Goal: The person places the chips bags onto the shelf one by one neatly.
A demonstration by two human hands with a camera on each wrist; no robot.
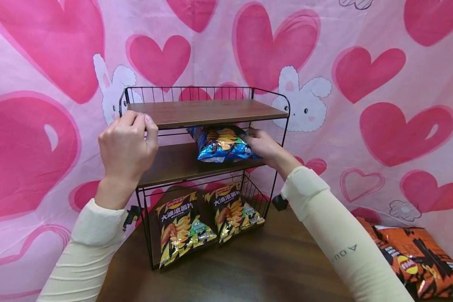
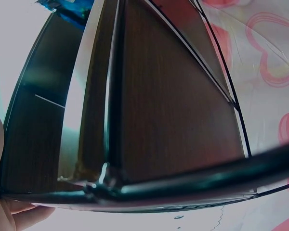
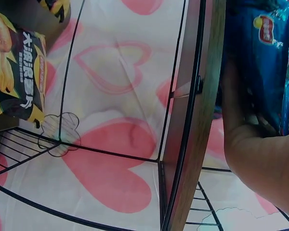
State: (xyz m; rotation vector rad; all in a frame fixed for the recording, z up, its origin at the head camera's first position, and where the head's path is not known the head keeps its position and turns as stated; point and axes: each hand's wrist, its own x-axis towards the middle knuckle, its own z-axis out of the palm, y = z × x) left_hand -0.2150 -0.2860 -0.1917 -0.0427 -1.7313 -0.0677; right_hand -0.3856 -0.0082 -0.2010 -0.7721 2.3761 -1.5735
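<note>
A blue chip bag [image 1: 222, 146] lies on the middle shelf [image 1: 170, 161] of a black-framed rack, toward its right half. My right hand [image 1: 264, 147] grips the bag's right end; in the right wrist view the thumb lies along the blue foil, and the other fingers are mostly hidden. At the front left corner of the wooden top shelf [image 1: 207, 112], my left hand [image 1: 127, 144] holds the rack with curled fingers. Part of that hand [image 2: 26, 216] shows beside the black frame tube in the left wrist view.
Two black-and-yellow chip bags [image 1: 183, 226] lean side by side on the bottom level. Orange chip bags [image 1: 426, 256] lie on the table [image 1: 287, 260] at the right. A pink heart-print cloth [image 1: 211, 42] hangs close behind the rack.
</note>
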